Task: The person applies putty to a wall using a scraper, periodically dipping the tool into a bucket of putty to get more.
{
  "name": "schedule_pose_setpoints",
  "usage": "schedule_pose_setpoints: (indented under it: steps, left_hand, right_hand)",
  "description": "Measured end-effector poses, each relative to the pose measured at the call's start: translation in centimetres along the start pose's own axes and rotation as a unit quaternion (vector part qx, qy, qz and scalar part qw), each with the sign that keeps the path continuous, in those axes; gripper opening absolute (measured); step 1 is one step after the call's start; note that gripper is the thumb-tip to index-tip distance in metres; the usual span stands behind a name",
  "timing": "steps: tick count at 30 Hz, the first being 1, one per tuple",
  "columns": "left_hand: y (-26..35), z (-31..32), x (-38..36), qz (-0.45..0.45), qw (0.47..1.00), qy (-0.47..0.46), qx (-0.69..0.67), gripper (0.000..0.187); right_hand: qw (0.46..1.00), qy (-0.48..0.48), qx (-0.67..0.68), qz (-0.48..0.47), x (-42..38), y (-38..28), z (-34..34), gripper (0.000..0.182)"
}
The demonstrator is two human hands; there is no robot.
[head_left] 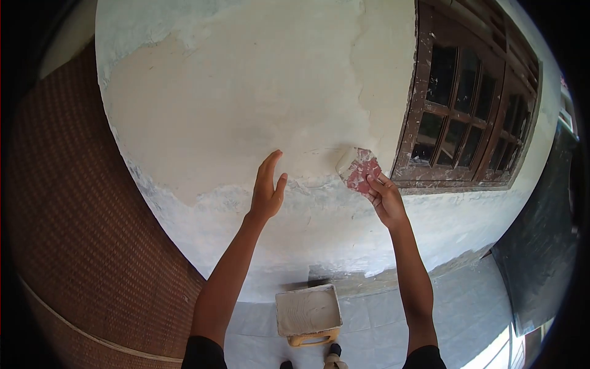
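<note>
While the right hand [387, 200] is reaching up just right of the centre of the frame, its fingers are gripping a reddish scraper [362, 172] by its lower right part, the thumb lying across the near face. Pale, paste-like smears are covering patches of the scraper, mostly toward its upper left edge. It is being held in front of the wall [246, 117], just left of the window's lower left corner; whether it is touching the surface, one cannot tell. Near the centre, the left hand [267, 190] is rising with its fingers released and extended upward, the thumb standing apart, and it is grasping nothing; contact between it and the wall is not clear.

Beige coating is spreading over the upper middle of the wall, with ragged edges meeting whiter and bluish-grey areas. At the upper right, a brown wooden window [456, 114] with small panes is showing pale spatters. At the bottom centre, a rectangular tray [278, 317] is holding a pale paste [309, 310] and is resting on a yellow stool [314, 339]. The stool is standing on a grey sheet [375, 317], with the person's feet [335, 349] showing just below. A brown woven panel [104, 184] is filling the left side, and a dark sheet [534, 246] is hanging at the right.
</note>
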State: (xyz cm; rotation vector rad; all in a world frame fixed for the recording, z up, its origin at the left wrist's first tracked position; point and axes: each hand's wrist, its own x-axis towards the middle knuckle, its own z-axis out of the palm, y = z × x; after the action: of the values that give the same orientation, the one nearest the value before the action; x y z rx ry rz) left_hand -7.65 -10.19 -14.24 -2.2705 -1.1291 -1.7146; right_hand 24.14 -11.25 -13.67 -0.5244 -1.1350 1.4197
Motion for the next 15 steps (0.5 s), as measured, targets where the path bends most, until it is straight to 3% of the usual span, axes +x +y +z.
schedule_pose_setpoints:
  steps: [3, 4, 6, 7, 10, 11, 12, 14, 15]
  left_hand:
    - [2.0, 1.0, 4.6, 0.043, 0.998, 0.039, 0.034, 0.051]
    - [2.5, 1.4, 6.0, 0.047, 0.997, 0.044, 0.038, 0.051]
    - [3.5, 2.0, 8.9, 0.084, 0.991, 0.078, 0.068, 0.052]
    - [4.1, 2.4, 10.0, 0.086, 0.990, 0.082, 0.072, 0.052]
    - [5.2, 3.0, 12.5, 0.111, 0.983, 0.109, 0.095, 0.054]
    - [5.4, 3.3, 13.0, 0.116, 0.980, 0.115, 0.110, 0.055]
    - [5.5, 3.6, 13.4, 0.121, 0.977, 0.122, 0.125, 0.056]
    - [5.4, 4.1, 13.8, 0.115, 0.977, 0.123, 0.129, 0.056]
    - [5.3, 4.3, 13.9, 0.112, 0.978, 0.120, 0.130, 0.057]
  right_hand:
    - [0.984, 0.049, -0.087, -0.150, 2.0, -3.4, 2.5, 0.031]
    - [0.983, 0.043, -0.087, -0.154, 2.6, -4.1, 2.6, 0.031]
    - [0.931, 0.079, -0.233, -0.268, 4.0, -5.3, 2.7, 0.033]
    - [0.932, 0.073, -0.231, -0.271, 4.4, -5.6, 2.7, 0.033]
    - [0.758, 0.087, -0.448, -0.466, 5.1, -6.4, 2.9, 0.032]
    - [0.723, 0.067, -0.447, -0.522, 5.9, -6.2, 2.4, 0.043]
    - [0.724, 0.062, -0.445, -0.523, 6.5, -6.1, 2.1, 0.043]
    - [0.597, 0.051, -0.531, -0.599, 7.5, -5.8, 1.4, 0.050]
    - [0.567, 0.051, -0.546, -0.615, 8.3, -5.4, 0.9, 0.055]
